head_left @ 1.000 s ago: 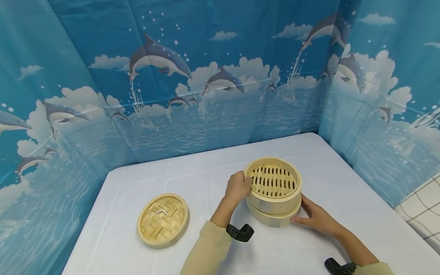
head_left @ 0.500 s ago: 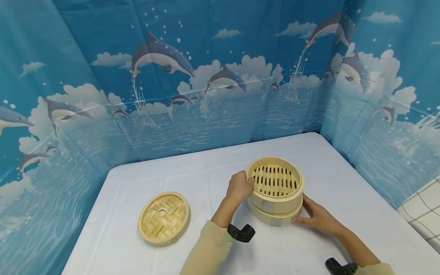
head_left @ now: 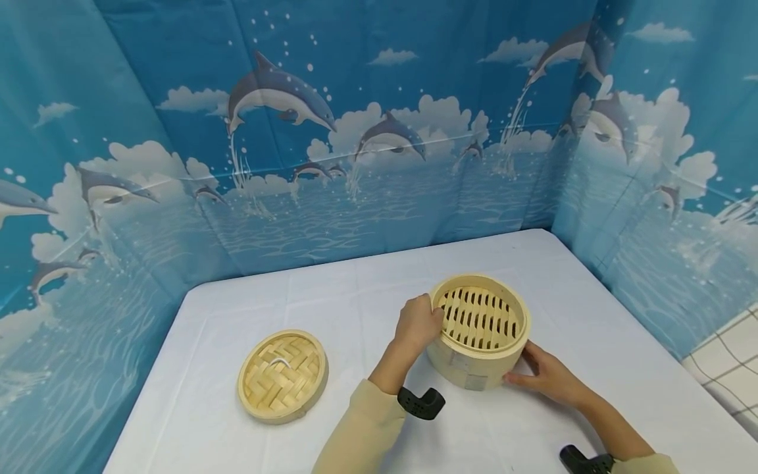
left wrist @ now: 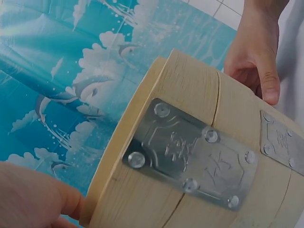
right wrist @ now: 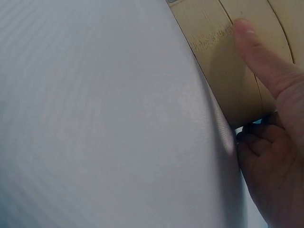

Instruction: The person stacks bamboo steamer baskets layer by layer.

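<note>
Two round bamboo steamer tiers stand stacked at the right of the table in the head view. My left hand (head_left: 416, 324) grips the left rim of the upper tier (head_left: 494, 362), its thumb over the edge; the slatted floor shows inside. Around the right side of the lower tier (head_left: 490, 382) lies my right hand (head_left: 547, 374), with the thumb in front. In the left wrist view, riveted metal plates (left wrist: 190, 154) mark both tiers, and a thin seam runs between them. The right thumb (right wrist: 259, 52) presses the bamboo wall in the right wrist view; its other fingers are partly hidden behind.
A woven bamboo lid (head_left: 283, 378) with a small pale handle lies on the white-covered table (head_left: 355, 296), left of the hands. A blue dolphin-print curtain (head_left: 296, 197) hangs behind the table and along its sides.
My left hand has shifted the upper tier right and down, so it sits flush over the lower one and the step between them has gone. My right hand stays in place.
</note>
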A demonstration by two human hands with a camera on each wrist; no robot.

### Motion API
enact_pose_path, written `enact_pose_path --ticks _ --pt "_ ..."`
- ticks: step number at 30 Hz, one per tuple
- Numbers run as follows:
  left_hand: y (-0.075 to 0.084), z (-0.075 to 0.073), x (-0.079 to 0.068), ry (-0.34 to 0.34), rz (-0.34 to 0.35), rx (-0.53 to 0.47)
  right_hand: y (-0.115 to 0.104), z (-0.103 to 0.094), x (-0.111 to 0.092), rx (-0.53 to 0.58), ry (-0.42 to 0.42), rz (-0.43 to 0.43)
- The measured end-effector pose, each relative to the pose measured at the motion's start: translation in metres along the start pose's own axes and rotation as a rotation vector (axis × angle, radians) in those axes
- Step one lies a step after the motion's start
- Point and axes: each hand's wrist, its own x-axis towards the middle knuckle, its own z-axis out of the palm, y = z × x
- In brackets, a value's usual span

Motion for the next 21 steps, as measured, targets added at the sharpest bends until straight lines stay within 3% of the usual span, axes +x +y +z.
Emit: enact_pose_path --ticks 6,12,17,21 --pt "0.000 -0.002 -0.003 -0.009 -0.019 -0.007 -0.001 0.000 -0.001 0.008 -0.006 0.008" --pt "-0.004 -0.007 0.002 -0.061 -0.006 0.006 0.001 -0.001 -0.001 0.010 -0.009 0.020" --pt "-0.014 -0.007 0.012 -0.109 -0.043 -0.091 0.001 -0.001 0.001 -0.001 -0.009 0.019" --pt "-0.017 -0.004 0.014 -0.105 -0.050 -0.135 0.001 0.000 0.002 0.000 -0.012 0.006"
